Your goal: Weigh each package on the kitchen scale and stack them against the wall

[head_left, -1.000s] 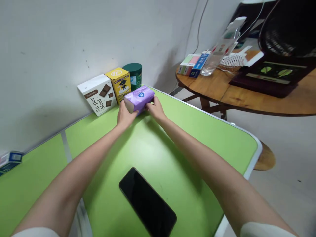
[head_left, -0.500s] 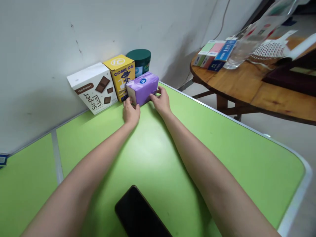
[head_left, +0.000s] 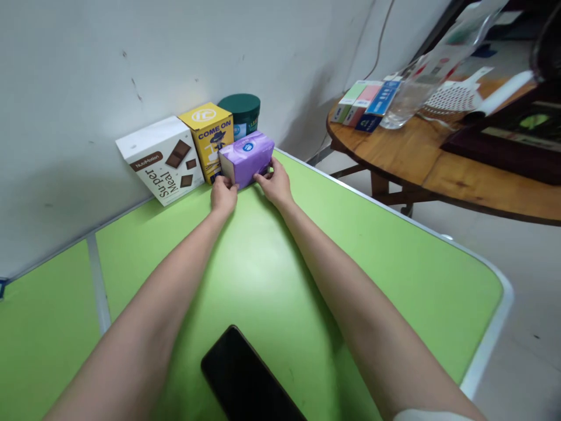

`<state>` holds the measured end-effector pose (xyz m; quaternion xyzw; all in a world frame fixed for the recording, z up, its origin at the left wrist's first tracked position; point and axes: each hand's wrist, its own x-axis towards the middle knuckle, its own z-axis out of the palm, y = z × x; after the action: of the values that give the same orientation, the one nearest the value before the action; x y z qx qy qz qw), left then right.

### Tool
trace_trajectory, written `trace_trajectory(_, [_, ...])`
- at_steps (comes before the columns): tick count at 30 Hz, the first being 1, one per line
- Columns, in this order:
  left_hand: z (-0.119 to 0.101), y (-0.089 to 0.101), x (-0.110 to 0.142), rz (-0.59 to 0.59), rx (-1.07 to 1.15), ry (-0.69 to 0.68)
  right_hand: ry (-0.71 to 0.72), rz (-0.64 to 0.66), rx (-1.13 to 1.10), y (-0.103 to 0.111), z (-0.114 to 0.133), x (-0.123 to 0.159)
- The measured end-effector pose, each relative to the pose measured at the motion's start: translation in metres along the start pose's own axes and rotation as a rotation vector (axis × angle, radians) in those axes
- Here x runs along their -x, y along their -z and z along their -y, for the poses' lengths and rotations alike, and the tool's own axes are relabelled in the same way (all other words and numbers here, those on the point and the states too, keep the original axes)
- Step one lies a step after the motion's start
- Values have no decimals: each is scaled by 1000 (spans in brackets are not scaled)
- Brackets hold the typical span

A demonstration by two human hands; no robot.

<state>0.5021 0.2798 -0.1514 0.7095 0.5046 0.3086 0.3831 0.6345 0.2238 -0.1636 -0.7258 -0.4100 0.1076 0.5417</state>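
Note:
A purple soft pack of tissues (head_left: 252, 162) lies on the green table in front of a yellow box (head_left: 213, 137) and a dark green tub (head_left: 241, 108). My left hand (head_left: 223, 196) is at the pack's near left corner, with thumb and fingers drawn together against its lower edge. At the right end, my right hand (head_left: 276, 182) grips the pack, thumb on the near face and fingers around the far side. A white "Su-per Meal" box (head_left: 162, 161) stands left of the yellow one, close to the wall.
A black phone (head_left: 249, 374) lies on the green table (head_left: 394, 280) between my forearms. Beyond its right edge, a wooden table (head_left: 421, 175) carries small cartons (head_left: 366, 105), a clear plastic bottle (head_left: 403, 105) and a white perforated scoop (head_left: 453, 96). The wall rises behind the boxes.
The camera view has shifted a little to the right. My left hand's fingers have drawn closer together at the pack's corner. The pack stays in front of the yellow box.

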Motion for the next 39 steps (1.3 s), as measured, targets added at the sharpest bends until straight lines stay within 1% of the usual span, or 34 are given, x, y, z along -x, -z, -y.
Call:
trace_trajectory(2, [-6, 3, 2, 65, 10, 42, -49, -5, 15, 1, 5, 3])
trace_trajectory(4, [-14, 8, 16, 136, 17, 46, -113, 2, 72, 2, 15, 11])
trace_trajectory(6, [-21, 16, 39, 223, 21, 44, -135, 30, 137, 5, 28, 27])
trace_trajectory(7, [-22, 21, 52, 261, 16, 44, -119, 49, 158, 7, 35, 37])
trace_trajectory(9, [-23, 36, 79, 338, -1, 49, -78, 87, 197, 14, 46, 60])
trace_trajectory(10, [-21, 46, 91, 380, -7, 51, -61, 114, 216, 19, 51, 71])
trace_trajectory(11, [-18, 59, 102, 422, -10, 51, -46, 142, 235, 24, 54, 83])
trace_trajectory(13, [-8, 92, 122, 492, -10, 43, -12, 210, 266, 32, 61, 106])
trace_trajectory(15, [3, 133, 144, 521, -12, 24, 25, 299, 279, 34, 72, 128])
trace_trajectory(17, [13, 177, 169, 510, -14, 15, 74, 445, 269, 26, 92, 151])
trace_trajectory(19, [18, 218, 195, 506, -35, -3, 168, 723, 262, 9, 126, 176])
trace_trajectory(21, [17, 254, 218, 514, -108, -67, 310, 1005, 258, -13, 174, 204])
trace_trajectory(22, [16, 272, 228, 511, -154, -115, 401, 1112, 256, -24, 202, 220])
trace_trajectory(23, [16, 289, 237, 504, -198, -165, 479, 1192, 269, -36, 229, 236])
trace_trajectory(24, [17, 306, 247, 490, -232, -197, 525, 1255, 307, -47, 256, 253])
trace_trajectory(25, [20, 324, 257, 470, -250, -196, 558, 1319, 355, -59, 280, 269])
trace_trajectory(27, [35, 359, 279, 437, -260, -113, 597, 1454, 431, -85, 319, 301])
trace_trajectory(29, [62, 392, 303, 389, -247, 15, 637, 1598, 438, -114, 343, 332])
trace_trajectory(31, [95, 420, 327, 307, -213, 95, 691, 1691, 411, -146, 358, 360])
trace_trajectory(33, [126, 445, 348, 200, -167, 128, 758, 1738, 402, -177, 370, 386])
trace_trajectory(35, [151, 466, 364, 87, -106, 156, 815, 1777, 386, -205, 383, 410])
trace_trajectory(37, [169, 486, 375, -14, -47, 182, 846, 1817, 340, -230, 396, 428])
trace_trajectory(39, [183, 505, 381, -90, -1, 201, 838, 1847, 253, -253, 408, 443])
